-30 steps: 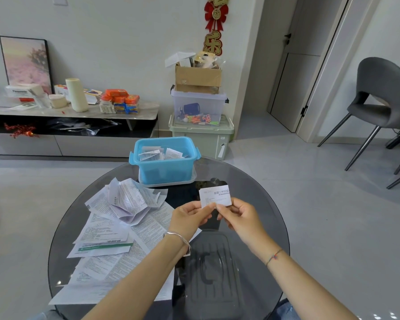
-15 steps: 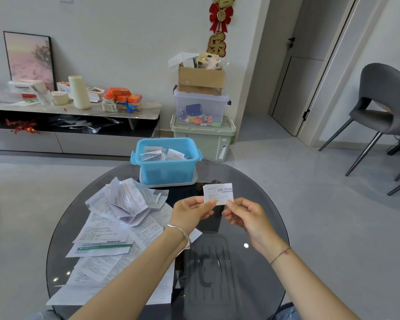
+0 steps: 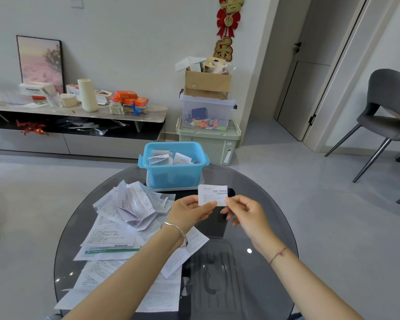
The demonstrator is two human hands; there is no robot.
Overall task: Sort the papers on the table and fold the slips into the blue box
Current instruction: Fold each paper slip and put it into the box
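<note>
**Both hands hold one small slip over the glass table, in front of the blue box**

At far left a framed picture (image 3: 41, 61) leans against the wall on a low sideboard (image 3: 146, 113), which also carries a cream cylinder (image 3: 87, 94) and a stack of orange packets (image 3: 129, 101). On the left half of the round glass table (image 3: 270, 204) lies a loose heap of printed papers (image 3: 116, 236). Some are flat and overlapping, and a few crumpled ones sit on top at the far end.

The blue box (image 3: 173, 174) stands open at the far edge of the table, just beyond the heap. Several folded slips lie inside it.

The left hand (image 3: 189, 213), with a silver bangle (image 3: 176, 229) at its wrist, grips the small white slip (image 3: 211, 195) by its lower left edge. The thumb is in front and the curled fingers are behind. The slip is upright in the air, just in front of the box and slightly to its right. It looks folded, though its layers cannot be made out.

The right hand (image 3: 247, 215) pinches the slip's lower right corner between thumb and forefinger, with the other fingers loosely curled.

Behind the table, a cardboard box (image 3: 207, 85) sits on a clear tub (image 3: 208, 109), which sits on a green bin (image 3: 208, 139). A grey chair (image 3: 388, 112) stands at far right.
</note>
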